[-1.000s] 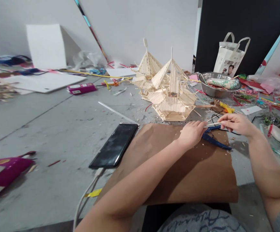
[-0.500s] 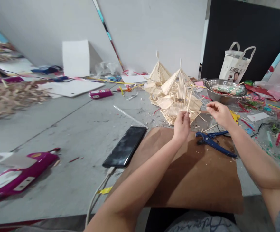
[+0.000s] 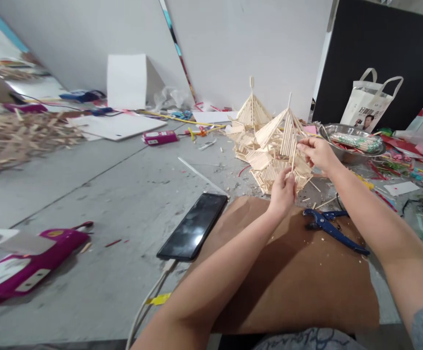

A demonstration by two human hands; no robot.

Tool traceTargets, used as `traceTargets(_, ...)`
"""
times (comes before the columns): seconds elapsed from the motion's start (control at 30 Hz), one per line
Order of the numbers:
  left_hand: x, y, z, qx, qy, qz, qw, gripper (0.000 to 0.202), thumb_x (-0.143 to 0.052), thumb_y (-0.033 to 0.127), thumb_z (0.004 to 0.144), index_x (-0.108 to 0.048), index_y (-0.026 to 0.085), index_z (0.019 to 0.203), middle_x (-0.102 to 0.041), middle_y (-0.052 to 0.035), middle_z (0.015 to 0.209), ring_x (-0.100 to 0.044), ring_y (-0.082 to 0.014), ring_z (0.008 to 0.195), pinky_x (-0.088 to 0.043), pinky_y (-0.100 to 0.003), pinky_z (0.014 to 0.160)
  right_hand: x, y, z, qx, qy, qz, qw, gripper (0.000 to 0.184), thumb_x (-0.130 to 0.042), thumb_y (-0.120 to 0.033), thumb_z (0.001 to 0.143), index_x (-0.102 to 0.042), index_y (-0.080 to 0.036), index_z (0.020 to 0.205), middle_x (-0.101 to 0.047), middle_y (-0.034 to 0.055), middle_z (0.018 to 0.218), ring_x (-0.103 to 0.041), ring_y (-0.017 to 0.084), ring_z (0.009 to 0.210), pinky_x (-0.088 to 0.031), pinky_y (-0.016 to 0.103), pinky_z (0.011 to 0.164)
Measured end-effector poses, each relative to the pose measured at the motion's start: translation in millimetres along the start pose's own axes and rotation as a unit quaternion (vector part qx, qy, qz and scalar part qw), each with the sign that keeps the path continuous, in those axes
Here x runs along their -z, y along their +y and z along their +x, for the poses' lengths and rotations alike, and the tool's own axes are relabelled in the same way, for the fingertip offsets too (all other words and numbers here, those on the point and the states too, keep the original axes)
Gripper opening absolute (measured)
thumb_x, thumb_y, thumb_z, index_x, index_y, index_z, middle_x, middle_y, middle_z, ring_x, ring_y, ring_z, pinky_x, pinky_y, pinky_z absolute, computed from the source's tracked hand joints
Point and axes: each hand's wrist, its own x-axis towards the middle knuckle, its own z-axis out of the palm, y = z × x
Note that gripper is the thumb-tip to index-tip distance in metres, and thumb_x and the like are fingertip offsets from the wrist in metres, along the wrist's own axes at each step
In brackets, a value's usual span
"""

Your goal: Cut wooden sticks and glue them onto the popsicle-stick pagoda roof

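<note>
A model pagoda of thin wooden sticks (image 3: pixel 273 143) stands on the grey table beyond a brown paper sheet (image 3: pixel 299 272). My left hand (image 3: pixel 282 187) pinches the lower end of a thin wooden stick (image 3: pixel 292 158) held upright against the model's front. My right hand (image 3: pixel 315 151) is closed on the stick's upper end, close to the model's roof. Blue pliers (image 3: pixel 333 226) lie on the brown sheet, just right of my left hand.
A black phone (image 3: pixel 193 226) with a white cable lies left of the brown sheet. A steel bowl (image 3: pixel 353 141), a white tote bag (image 3: pixel 370 102) and coloured scraps crowd the right. Pink packets (image 3: pixel 22 265) and a pile of sticks (image 3: pixel 18 138) lie at left.
Both hands rose from the pliers on the brown sheet up to the model, bringing the stick from lying flat to upright. The pliers stayed on the sheet.
</note>
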Motion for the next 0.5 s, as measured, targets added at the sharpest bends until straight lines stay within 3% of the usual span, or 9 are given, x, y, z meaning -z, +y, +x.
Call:
traceTargets(0.27, 2.9, 0, 4, 0.012, -0.038, 0.004, 0.999, 0.025, -0.043, 0.033, 0.085, -0.045, 0.018, 0.105, -0.036, 0.0122, 0.044, -0.032, -0.0030, 0.028, -0.024, -0.015, 0.032, -3, -2, 6, -0.012, -0.005, 0.036, 0.999, 0.008, -0.062, -0.021, 0.074, -0.056, -0.016, 0.074, -0.046, -0.0064, 0.052, -0.035, 0.002, 0.034, -0.028, 0.017, 0.031)
traceTargets(0.5, 1.9, 15, 10, 0.028, -0.047, -0.015, 0.998, 0.020, -0.046, 0.032, 0.083, -0.047, 0.017, 0.096, -0.040, 0.0109, 0.046, -0.039, -0.0044, 0.029, -0.027, -0.017, 0.032, -3, -10, 4, -0.017, 0.005, 0.020, 1.000, 0.003, -0.059, -0.017, 0.073, -0.056, -0.015, 0.072, -0.050, -0.0050, 0.055, -0.036, 0.002, 0.033, -0.027, 0.018, 0.030)
